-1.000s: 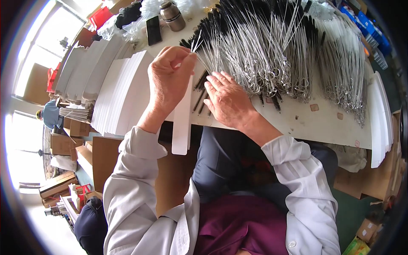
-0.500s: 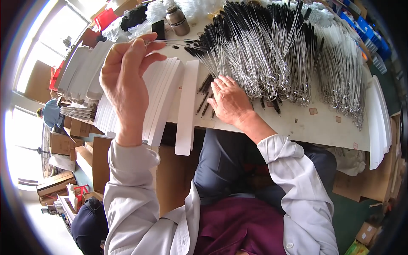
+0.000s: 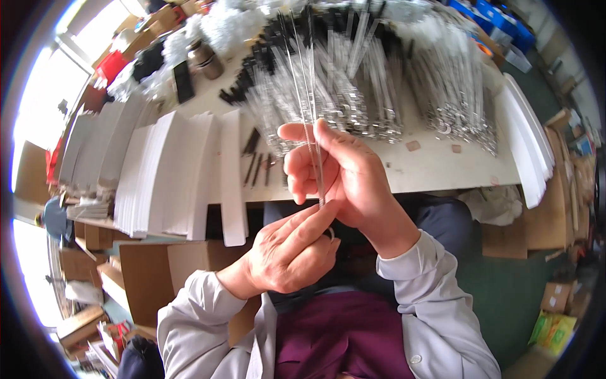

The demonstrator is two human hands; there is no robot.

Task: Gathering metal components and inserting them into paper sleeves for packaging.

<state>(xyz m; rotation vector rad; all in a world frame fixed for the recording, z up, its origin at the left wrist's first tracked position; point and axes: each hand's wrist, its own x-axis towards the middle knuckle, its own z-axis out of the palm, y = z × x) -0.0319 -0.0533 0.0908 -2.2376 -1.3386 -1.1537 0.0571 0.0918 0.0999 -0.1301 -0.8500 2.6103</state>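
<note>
Above the front edge of the table, both hands are on a few thin wire-handled tube brushes (image 3: pixel 310 95). My left hand (image 3: pixel 290 252) is closed around their lower ends, where a small metal ring shows by the fingers. Higher up, my right hand (image 3: pixel 353 174) pinches the wire stems between thumb and forefinger, its other fingers curled loosely. The stems point up and away, and their far ends blur into the pile behind. That pile of tube brushes (image 3: pixel 341 104) has black bristles at the far side and ring ends toward me. Several short dark brushes (image 3: pixel 254 169) lie left of my right hand.
Long white flat boxes (image 3: pixel 164 164) are stacked at the left, one (image 3: pixel 232 189) jutting over the table edge. More wire brushes (image 3: pixel 454 101) and white strips (image 3: pixel 529 145) are at the right. A bottle (image 3: pixel 205 60) and a dark phone (image 3: pixel 184 82) stand far left. A cardboard box (image 3: pixel 145 268) sits below.
My left hand has come down and right with the wire brushes. My right hand has lifted off the table and now pinches their stems. The view has shifted.
</note>
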